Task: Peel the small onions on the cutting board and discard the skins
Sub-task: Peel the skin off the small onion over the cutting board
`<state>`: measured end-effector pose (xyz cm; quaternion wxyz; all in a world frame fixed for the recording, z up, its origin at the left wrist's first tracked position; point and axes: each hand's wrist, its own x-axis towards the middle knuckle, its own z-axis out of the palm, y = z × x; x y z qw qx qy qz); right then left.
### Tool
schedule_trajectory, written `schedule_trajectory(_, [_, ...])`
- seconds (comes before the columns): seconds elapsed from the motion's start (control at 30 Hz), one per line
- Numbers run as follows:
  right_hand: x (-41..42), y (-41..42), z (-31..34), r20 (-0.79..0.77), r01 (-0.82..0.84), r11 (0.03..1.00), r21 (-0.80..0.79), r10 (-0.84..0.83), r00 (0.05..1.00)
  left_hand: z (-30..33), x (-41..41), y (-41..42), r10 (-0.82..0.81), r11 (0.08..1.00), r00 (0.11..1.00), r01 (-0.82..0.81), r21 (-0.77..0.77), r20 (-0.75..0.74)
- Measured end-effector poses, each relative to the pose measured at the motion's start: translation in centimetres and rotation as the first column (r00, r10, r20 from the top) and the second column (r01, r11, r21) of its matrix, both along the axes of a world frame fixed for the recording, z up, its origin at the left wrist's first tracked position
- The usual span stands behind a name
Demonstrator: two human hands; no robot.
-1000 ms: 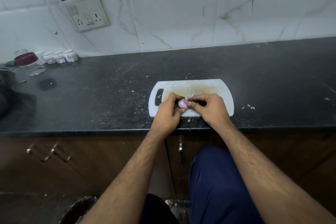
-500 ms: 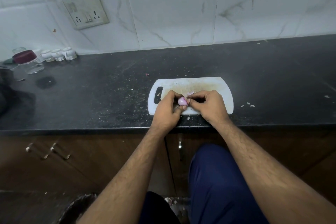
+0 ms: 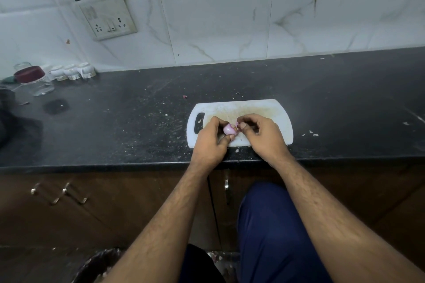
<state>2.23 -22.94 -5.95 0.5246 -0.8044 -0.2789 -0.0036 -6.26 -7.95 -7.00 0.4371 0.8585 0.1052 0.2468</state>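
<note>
A small pink-purple onion [image 3: 228, 129] sits between the thumb and fingers of my left hand [image 3: 210, 142], just above the front part of the white cutting board [image 3: 259, 108]. My right hand [image 3: 261, 136] is beside it on the right, and its thumb and forefinger pinch a strip of onion skin [image 3: 236, 125] still joined to the onion's right side. Both hands hover over the board's near edge. No other onions show on the board; the hands hide part of it.
The board lies on a black counter [image 3: 138, 117] strewn with skin flakes [image 3: 312, 133]. Jars [image 3: 34, 80] stand at the far left by the tiled wall. A dark bin [image 3: 96, 266] sits on the floor at lower left, below the brown cabinets.
My right hand has drawn slightly to the right, away from the onion, pulling the skin strip outward. My left hand keeps hold of the onion in the same spot.
</note>
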Motion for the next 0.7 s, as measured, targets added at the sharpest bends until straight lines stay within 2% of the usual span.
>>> schedule_trajectory(0.1, [-0.27,-0.12,0.08,-0.010,-0.038,0.999,0.017,0.038,0.999,-0.06,-0.09,-0.02,-0.010,1.000,1.000,0.010,0.009,0.010])
schedule_trajectory(0.5, [-0.51,0.47,-0.39,0.051,0.097,0.995,0.015,-0.098,0.994,0.18,-0.18,-0.21,-0.001,1.000,1.000,0.001,0.005,0.024])
schedule_trajectory(0.7, [-0.77,0.59,-0.16,0.116,0.088,0.996,-0.022,-0.085,0.990,0.20,-0.10,0.20,-0.018,0.999,1.000,0.018,0.030,0.014])
